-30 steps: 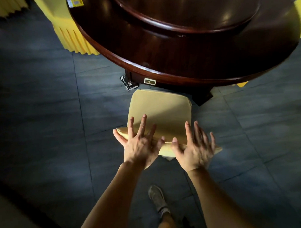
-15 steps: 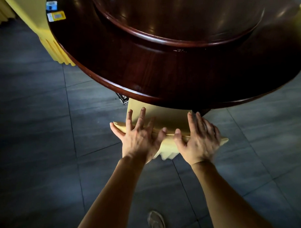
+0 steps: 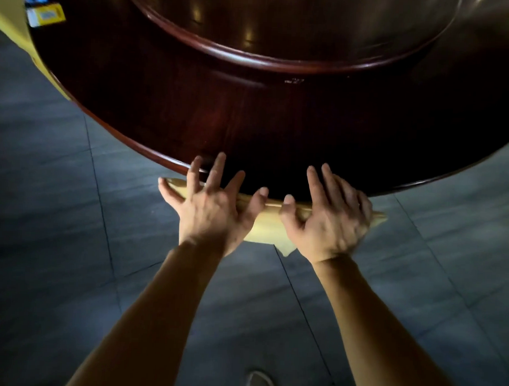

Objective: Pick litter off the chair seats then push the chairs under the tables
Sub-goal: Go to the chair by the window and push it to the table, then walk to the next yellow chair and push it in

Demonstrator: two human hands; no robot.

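Note:
A yellow-covered chair [image 3: 271, 225] stands tucked under the round dark wooden table [image 3: 249, 129]; only the top of its backrest shows past the table's rim, and the seat is hidden. My left hand [image 3: 211, 211] lies flat on the backrest's left part, fingers spread and pointing over the table edge. My right hand [image 3: 330, 221] rests on the right part of the backrest the same way, thumb along its front face. Neither hand curls around anything. No litter is visible.
A raised round turntable [image 3: 282, 35] fills the table's middle. Small cards [image 3: 46, 15] lie at the table's far left edge. Another yellow chair cover [image 3: 11, 25] shows at the top left. Dark floor tiles lie all around; my shoe [image 3: 261, 383] is at the bottom.
The chair has slid forward under the table with both hands on its backrest. Its seat, visible a second ago, is now hidden under the tabletop, and I have moved closer.

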